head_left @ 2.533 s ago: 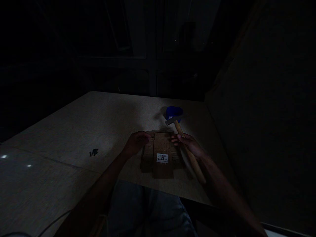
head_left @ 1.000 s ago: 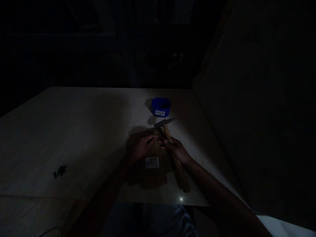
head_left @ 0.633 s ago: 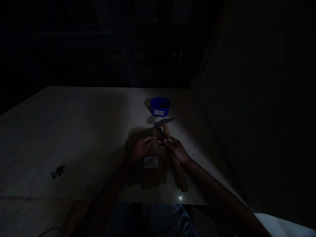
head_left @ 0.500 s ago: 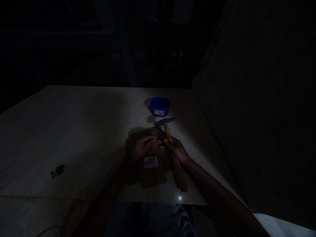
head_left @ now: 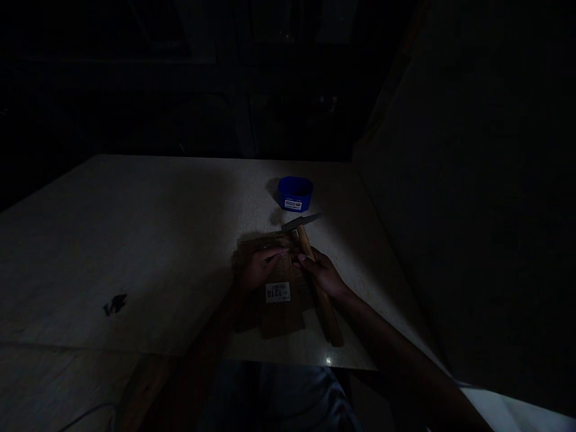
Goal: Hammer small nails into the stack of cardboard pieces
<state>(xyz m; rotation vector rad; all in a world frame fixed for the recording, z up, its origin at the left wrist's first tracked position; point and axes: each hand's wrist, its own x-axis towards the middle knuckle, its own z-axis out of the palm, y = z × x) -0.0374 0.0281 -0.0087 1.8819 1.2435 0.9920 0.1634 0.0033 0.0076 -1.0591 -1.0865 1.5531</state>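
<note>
A hammer with a wooden handle slants across the right side of some brown cardboard. Its dark metal head points away from me. My right hand is closed around the handle at its middle, thumb on top. Over the cardboard, my left hand is bent with thumb and fingertips drawn together close to the right fingertips. Whatever it pinches is too dark and small to make out. A white label reading 1218, upside down, is on the cardboard below my hands.
A blue plastic tub with a white label stands beyond the hammer head. On the left of the pale table lies a small dark object. A dark panel rises along the right side. The room is very dim.
The view has shifted slightly, so the table things appear a little further right. Both hands stay nearly in place over the cardboard, with the hammer still in the right hand.
</note>
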